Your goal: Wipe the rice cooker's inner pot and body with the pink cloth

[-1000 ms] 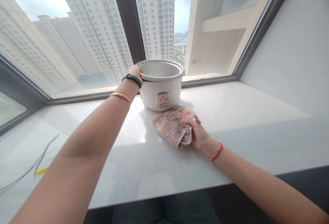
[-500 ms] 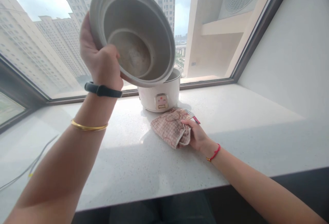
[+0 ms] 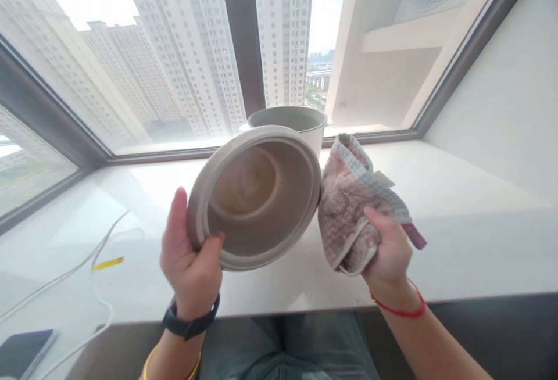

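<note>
My left hand [image 3: 194, 252] grips the rim of a grey metal rice cooker inner pot [image 3: 279, 211], thumb inside and fingers behind. The pot is tilted with its opening toward me, and its round bottom looks stained. In my right hand [image 3: 387, 246] is a bunched, patterned pinkish-brown cloth [image 3: 349, 205] with a pale checked edge. The cloth is up against or very close to the pot's right side; I cannot tell whether they touch. Behind the pot stands the white rice cooker body [image 3: 305, 118], lidless, its front mostly hidden.
A white stone sill [image 3: 471, 205] runs below large windows with dark frames [image 3: 244, 37]. On the left lie a thin white cable [image 3: 102, 296], a yellow strip [image 3: 107, 263] and a phone-like dark device [image 3: 26, 354]. A white wall [image 3: 514, 78] bounds the right.
My left hand has lowered the pot and turned it, bringing it in front of the cooker body. My right hand has lifted the cloth off the sill to the pot's right side. The view has shifted downward.
</note>
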Demonstrator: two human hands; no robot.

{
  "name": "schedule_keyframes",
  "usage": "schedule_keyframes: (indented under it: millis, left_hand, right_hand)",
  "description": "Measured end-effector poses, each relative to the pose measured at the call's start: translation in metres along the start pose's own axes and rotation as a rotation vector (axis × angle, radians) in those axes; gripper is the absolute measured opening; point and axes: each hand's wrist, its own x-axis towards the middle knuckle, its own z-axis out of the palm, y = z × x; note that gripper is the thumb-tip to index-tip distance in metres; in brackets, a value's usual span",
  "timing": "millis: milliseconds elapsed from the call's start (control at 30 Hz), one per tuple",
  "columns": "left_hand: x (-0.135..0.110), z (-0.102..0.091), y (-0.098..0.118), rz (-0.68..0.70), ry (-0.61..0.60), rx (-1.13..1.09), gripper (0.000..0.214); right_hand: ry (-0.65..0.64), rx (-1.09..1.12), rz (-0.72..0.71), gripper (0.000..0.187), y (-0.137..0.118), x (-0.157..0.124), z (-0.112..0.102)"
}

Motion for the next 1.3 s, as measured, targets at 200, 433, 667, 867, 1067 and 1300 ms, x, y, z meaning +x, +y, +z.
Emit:
schedule_keyframes:
  millis: [200, 433, 667, 867, 1067, 1300]
  left_hand:
    - [-0.016, 0.026, 0.011, -0.009, 0.206, -0.398, 0.079]
    - [-0.037, 0.035, -0.002, -0.014, 0.252, -0.505, 0.079]
    - [-0.033, 0.034, 0.007, 0.017, 0.239, -0.486, 0.070]
    - [-0.024, 0.024, 0.005, 0.008, 0.243, -0.508, 0.070]
    - [-0.003, 0.012, 0.003, 0.054, 0.105, -0.535, 0.072]
    - [0.047, -0.016, 0.031, -0.040, -0.191, -0.629, 0.073]
  right_hand:
    - [-0.492, -0.743, -0.505, 0.017, 0.007, -0.027, 0.035]
    - [-0.827, -1.476, -0.363, 0.027, 0.035, -0.032, 0.061]
    - [-1.246, -1.196, -0.237, 0.033, 0.017, -0.043, 0.080]
    - [-1.143, -1.180, -0.415, 0.023, 0.023, -0.054, 0.063]
    - [-0.978, -1.425, -0.633, 0.033, 0.030, -0.003, 0.032]
    - [-1.304, -1.396, -0.851, 0.072, 0.003, 0.032, 0.028]
